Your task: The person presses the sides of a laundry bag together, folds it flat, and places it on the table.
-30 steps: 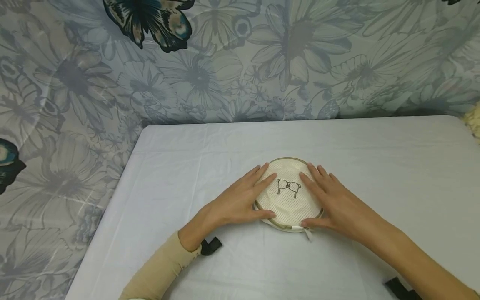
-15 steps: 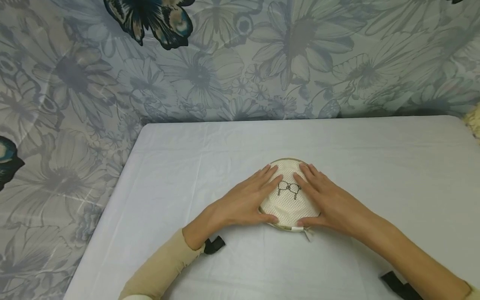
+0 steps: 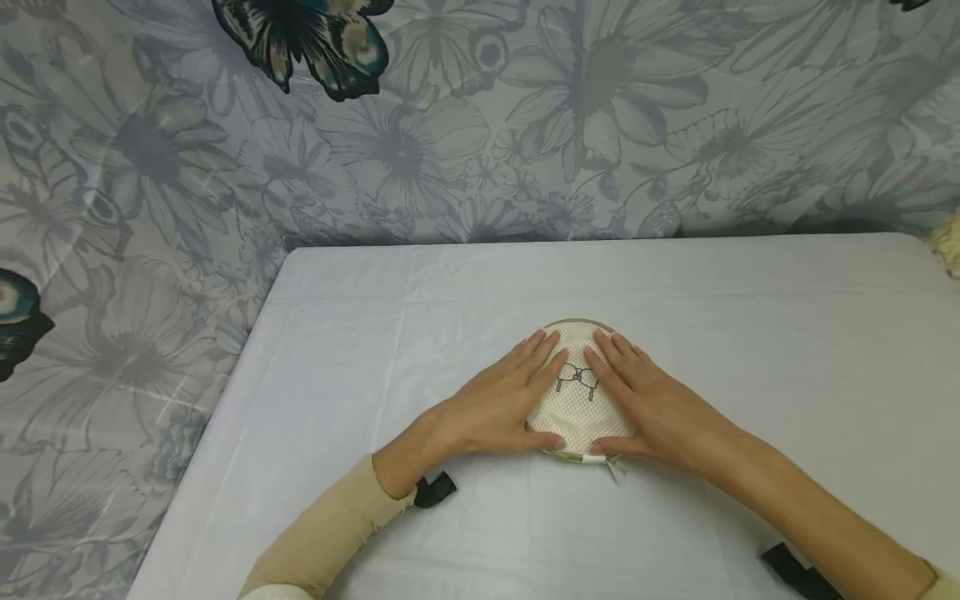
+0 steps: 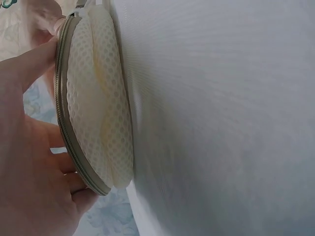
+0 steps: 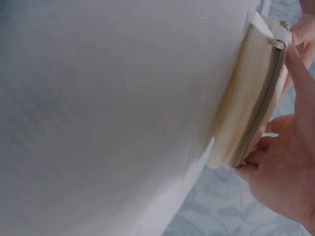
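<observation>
A round cream mesh zip pouch (image 3: 577, 429) lies on the white cloth, with a black glasses outline on its top. My left hand (image 3: 495, 404) rests on its left side, fingers spread and mostly straight, thumb along the near rim. From the right, my right hand (image 3: 663, 404) lies over the other side in the same way. The left wrist view shows the pouch's puffed mesh side wall (image 4: 98, 108) and the zipper (image 4: 63, 98) round its upper edge. A zip pull (image 5: 276, 44) and a white tag (image 5: 260, 23) show in the right wrist view. The palms hide the pouch's sides.
The white cloth (image 3: 420, 317) covers the table, whose far edge meets a grey floral backdrop (image 3: 465, 167) with butterfly prints. Black straps (image 3: 435, 490) hang by both forearms. Something yellow (image 3: 948, 246) shows at the right edge.
Both hands have slid inward over the pouch, their fingertips and thumbs now nearer each other and covering more of its top. The pouch has stayed in about the same place.
</observation>
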A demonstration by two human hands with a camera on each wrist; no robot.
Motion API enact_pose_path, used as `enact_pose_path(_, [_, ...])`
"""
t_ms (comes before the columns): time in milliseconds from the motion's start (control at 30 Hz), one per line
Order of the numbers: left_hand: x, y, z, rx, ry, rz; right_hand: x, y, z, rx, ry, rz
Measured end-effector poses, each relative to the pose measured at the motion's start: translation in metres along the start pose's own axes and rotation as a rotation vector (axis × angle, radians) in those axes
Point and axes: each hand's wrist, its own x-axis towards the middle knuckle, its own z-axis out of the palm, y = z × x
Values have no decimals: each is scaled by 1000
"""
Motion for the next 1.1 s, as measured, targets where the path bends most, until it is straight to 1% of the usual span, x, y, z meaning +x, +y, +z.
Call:
enact_pose_path(167, [1, 1, 2, 22, -11, -3, -2, 1, 3, -18, 13, -13])
enact_pose_path(333, [2, 0, 2, 53, -40, -4, -1, 1, 5, -33, 8, -16])
enact_pose_path(467, [3, -1, 2, 61, -59, -11, 0, 1, 5, -29, -20, -5])
enact_pose_path(600, [4, -1, 3, 69, -73, -20, 1, 0, 5, -17, -68, 30])
enact_pose_path(800, [3, -1, 5, 78, -81, -25, 3, -1, 5, -3, -117, 69])
enact_pose_path(933, [4, 0, 5, 75, -91, -35, 4, -1, 5, -7, -123, 68])
enact_pose_path(1100, [5, 1, 3, 79, -111, -44, 6, -1, 5, -25, -126, 49])
